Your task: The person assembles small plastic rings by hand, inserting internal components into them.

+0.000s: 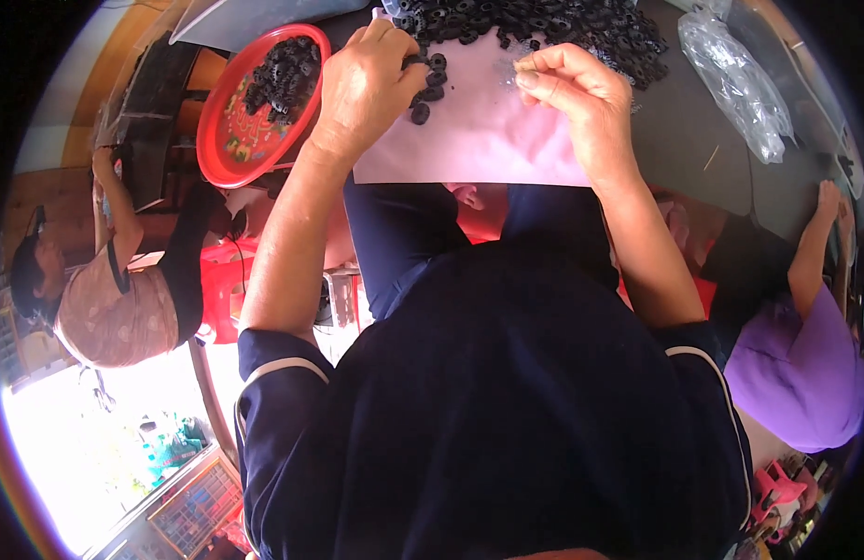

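Observation:
A heap of small black rubber rings (pixel 544 23) lies at the far edge of a pink sheet (pixel 479 140) on a dark table (pixel 693 140). My left hand (pixel 362 84) rests palm down on the sheet's left side, its fingers curled over a few loose black rings (pixel 429 86). Beside the heap, my right hand (pixel 577 84) is closed, thumb and fingertips pinched together on something too small to make out.
A red round tray (pixel 229 140) holding more black rings stands left of the sheet. A crumpled clear plastic bag (pixel 735 79) lies on the table at the right. One person sits at the far left (pixel 115 299), another in purple at the right (pixel 805 364).

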The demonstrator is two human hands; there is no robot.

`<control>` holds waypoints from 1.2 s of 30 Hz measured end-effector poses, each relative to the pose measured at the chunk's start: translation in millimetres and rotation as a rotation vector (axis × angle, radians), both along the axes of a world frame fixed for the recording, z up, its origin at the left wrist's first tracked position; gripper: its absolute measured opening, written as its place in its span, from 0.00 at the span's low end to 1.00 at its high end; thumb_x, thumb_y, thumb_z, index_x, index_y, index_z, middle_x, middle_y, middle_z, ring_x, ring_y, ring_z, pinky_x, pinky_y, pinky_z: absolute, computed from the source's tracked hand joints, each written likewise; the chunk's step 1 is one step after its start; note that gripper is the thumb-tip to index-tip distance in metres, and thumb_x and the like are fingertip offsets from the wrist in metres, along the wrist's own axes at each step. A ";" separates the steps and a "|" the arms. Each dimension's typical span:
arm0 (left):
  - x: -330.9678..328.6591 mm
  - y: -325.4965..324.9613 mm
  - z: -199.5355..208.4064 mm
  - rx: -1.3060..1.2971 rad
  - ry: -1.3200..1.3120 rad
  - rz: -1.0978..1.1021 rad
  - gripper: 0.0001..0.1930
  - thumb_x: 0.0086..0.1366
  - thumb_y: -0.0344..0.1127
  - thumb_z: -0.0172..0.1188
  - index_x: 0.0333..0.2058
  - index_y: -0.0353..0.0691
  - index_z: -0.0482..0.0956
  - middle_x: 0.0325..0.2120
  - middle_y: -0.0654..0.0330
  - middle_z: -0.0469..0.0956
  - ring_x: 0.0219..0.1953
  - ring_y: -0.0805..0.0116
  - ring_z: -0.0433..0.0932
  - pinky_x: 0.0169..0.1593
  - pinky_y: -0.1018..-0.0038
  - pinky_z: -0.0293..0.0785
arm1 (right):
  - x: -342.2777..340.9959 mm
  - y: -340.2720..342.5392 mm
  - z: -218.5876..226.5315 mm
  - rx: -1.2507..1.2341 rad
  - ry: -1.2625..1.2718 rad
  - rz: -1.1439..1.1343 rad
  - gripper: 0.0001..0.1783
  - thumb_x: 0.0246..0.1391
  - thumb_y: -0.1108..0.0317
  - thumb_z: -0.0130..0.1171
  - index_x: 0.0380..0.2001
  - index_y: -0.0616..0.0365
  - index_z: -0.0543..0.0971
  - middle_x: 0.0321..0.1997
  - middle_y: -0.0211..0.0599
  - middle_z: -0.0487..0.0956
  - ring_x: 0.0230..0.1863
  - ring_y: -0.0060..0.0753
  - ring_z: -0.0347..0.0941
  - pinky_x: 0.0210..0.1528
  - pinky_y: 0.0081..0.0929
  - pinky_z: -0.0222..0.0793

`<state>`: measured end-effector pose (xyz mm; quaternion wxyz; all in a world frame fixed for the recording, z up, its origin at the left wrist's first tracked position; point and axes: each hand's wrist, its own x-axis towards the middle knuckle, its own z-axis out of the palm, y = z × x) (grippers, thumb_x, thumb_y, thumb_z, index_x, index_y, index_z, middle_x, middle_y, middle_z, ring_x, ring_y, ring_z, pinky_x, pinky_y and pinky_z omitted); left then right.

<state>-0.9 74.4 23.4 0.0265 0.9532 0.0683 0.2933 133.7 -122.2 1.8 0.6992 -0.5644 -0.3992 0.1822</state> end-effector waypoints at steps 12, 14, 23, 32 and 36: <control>-3.0 -77.4 -26.1 -0.009 -0.041 -0.124 0.09 0.50 0.28 0.66 0.32 0.39 0.79 0.28 0.59 0.71 0.33 0.59 0.75 0.34 0.66 0.75 | -5.2 -6.6 -2.4 0.046 -0.050 -0.089 0.05 0.53 0.75 0.62 0.33 0.63 0.82 0.29 0.29 0.80 0.31 0.17 0.74 0.38 0.16 0.70; -3.5 -77.1 -26.1 -0.006 -0.016 -0.115 0.09 0.50 0.28 0.65 0.32 0.39 0.79 0.29 0.59 0.71 0.33 0.59 0.75 0.33 0.65 0.75 | -6.5 -8.7 -3.3 0.031 -0.068 -0.097 0.05 0.53 0.75 0.62 0.33 0.63 0.82 0.30 0.29 0.80 0.32 0.17 0.74 0.39 0.16 0.70; 0.2 -78.8 -27.5 0.012 0.007 -0.055 0.07 0.53 0.28 0.62 0.32 0.38 0.77 0.30 0.57 0.71 0.35 0.57 0.75 0.34 0.64 0.76 | -7.2 -9.2 -4.5 0.008 -0.117 -0.144 0.05 0.52 0.78 0.62 0.33 0.64 0.81 0.33 0.29 0.81 0.34 0.16 0.75 0.41 0.15 0.71; 0.7 -81.6 -26.2 -0.464 -0.116 -0.111 0.07 0.53 0.29 0.62 0.31 0.35 0.78 0.26 0.58 0.77 0.30 0.65 0.78 0.33 0.72 0.76 | -8.3 -10.0 -6.6 0.072 -0.204 -0.106 0.05 0.52 0.79 0.62 0.34 0.65 0.80 0.35 0.29 0.81 0.35 0.15 0.73 0.42 0.14 0.70; 2.0 -94.2 -9.8 -1.055 -0.063 -0.044 0.10 0.55 0.29 0.65 0.36 0.33 0.81 0.26 0.63 0.80 0.29 0.80 0.76 0.36 0.81 0.73 | -4.9 -9.5 -8.4 0.144 -0.287 -0.099 0.06 0.51 0.75 0.64 0.33 0.63 0.79 0.30 0.29 0.81 0.31 0.17 0.75 0.37 0.17 0.71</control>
